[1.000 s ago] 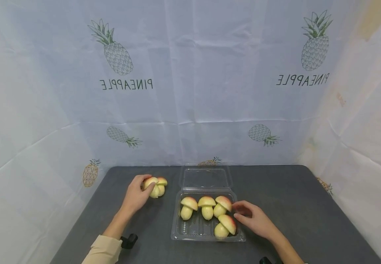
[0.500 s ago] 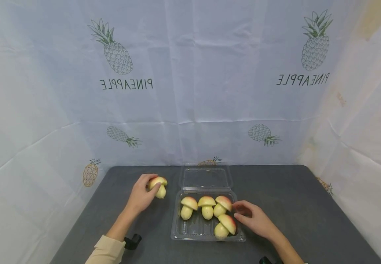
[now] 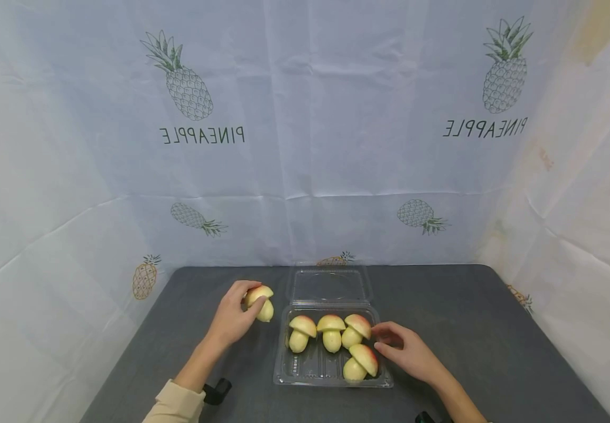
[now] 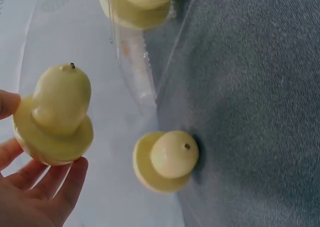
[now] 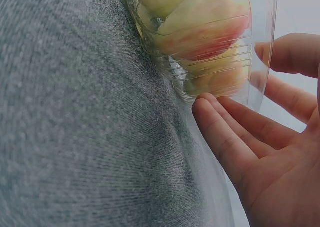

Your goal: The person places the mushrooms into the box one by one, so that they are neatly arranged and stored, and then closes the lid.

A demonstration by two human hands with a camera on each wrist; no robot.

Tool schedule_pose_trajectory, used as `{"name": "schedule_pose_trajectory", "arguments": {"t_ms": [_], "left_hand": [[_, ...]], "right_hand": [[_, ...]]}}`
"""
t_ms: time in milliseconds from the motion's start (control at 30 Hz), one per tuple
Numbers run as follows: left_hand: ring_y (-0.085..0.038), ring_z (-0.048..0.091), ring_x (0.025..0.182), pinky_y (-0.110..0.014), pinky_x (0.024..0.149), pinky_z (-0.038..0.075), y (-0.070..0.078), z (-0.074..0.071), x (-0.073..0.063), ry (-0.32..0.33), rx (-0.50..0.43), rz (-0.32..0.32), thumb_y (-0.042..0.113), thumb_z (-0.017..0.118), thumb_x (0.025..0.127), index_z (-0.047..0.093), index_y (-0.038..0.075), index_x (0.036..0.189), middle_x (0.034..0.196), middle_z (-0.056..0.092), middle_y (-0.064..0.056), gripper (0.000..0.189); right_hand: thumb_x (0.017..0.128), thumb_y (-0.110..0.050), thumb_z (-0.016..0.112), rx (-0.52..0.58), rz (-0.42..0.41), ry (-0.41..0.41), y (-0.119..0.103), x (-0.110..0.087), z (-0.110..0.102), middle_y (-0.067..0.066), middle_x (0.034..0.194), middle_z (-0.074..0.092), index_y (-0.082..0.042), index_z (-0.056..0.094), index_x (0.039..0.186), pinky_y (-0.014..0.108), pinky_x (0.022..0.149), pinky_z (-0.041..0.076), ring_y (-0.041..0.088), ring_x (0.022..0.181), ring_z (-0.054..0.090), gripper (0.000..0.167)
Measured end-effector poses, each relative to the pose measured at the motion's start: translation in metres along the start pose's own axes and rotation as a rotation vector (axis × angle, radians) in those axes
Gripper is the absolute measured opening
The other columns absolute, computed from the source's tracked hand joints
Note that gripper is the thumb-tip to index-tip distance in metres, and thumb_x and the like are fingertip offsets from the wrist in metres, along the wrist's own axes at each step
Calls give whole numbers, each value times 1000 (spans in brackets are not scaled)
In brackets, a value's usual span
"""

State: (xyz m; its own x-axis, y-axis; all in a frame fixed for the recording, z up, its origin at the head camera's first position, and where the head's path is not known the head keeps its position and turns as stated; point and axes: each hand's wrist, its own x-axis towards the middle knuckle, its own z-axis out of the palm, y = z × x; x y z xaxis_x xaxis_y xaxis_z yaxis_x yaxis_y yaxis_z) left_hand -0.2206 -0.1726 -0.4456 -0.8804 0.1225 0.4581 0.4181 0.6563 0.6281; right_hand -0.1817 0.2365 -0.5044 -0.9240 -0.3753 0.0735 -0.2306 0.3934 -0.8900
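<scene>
In the head view my left hand (image 3: 232, 317) holds a yellow mushroom-shaped piece (image 3: 260, 296) with a red-blushed cap, left of a clear plastic clamshell box (image 3: 310, 383). The left wrist view shows this mushroom (image 4: 60, 99) pinched between thumb and fingers, its stem pointing up. Beyond it a second mushroom (image 4: 172, 159) rests on the dark table; in the head view the held one seems to cover it. My right hand (image 3: 407, 352) stays at the box's right side. In the right wrist view its fairly straight fingers (image 5: 225, 137) lie against or close to the clear wall.
Several mushrooms stand or lie in the box, one of them a tilted mushroom (image 3: 361, 361) at the front right. The box's lid (image 3: 328, 285) is folded back away from me. A white pineapple-print cloth (image 3: 305, 147) hangs around the dark grey table (image 3: 452, 311).
My left hand, with the mushroom in its grip, has moved right toward the box. Two mushrooms showed side by side there at first; now they overlap. The right hand has stayed in place.
</scene>
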Motion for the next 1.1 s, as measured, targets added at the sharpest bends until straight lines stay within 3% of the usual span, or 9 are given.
{"name": "schedule_pose_trajectory", "arguments": {"t_ms": [233,467,733,1100], "left_hand": [[-17,59,98,-39,79,52,5,4,-2,-10,-10,18,23,74,95,67,8,126,121,62,-4,35],[-19,60,100,-50,80,53,9,7,-4,-8,-38,41,24,75,95,67,8,126,121,62,-4,36],[-20,62,100,-50,78,55,15,10,-7,-11,-45,74,23,73,96,67,6,125,121,62,-5,35],[-19,60,104,-36,75,55,21,17,-8,-11,-29,153,21,74,95,68,8,123,121,62,-4,31]], "right_hand": [[101,-22,66,3,-5,2,1,0,1,12,125,65,-5,61,132,30,86,54,20,106,66,35],[101,-22,66,5,-13,1,1,0,0,12,125,65,-5,61,132,30,87,54,21,106,66,35],[101,-23,66,-7,0,-6,-1,0,-1,12,125,65,-5,61,132,29,86,54,22,107,65,36],[101,-23,65,-3,6,-8,-1,0,0,13,126,65,-5,61,132,29,86,54,22,107,65,36]]}}
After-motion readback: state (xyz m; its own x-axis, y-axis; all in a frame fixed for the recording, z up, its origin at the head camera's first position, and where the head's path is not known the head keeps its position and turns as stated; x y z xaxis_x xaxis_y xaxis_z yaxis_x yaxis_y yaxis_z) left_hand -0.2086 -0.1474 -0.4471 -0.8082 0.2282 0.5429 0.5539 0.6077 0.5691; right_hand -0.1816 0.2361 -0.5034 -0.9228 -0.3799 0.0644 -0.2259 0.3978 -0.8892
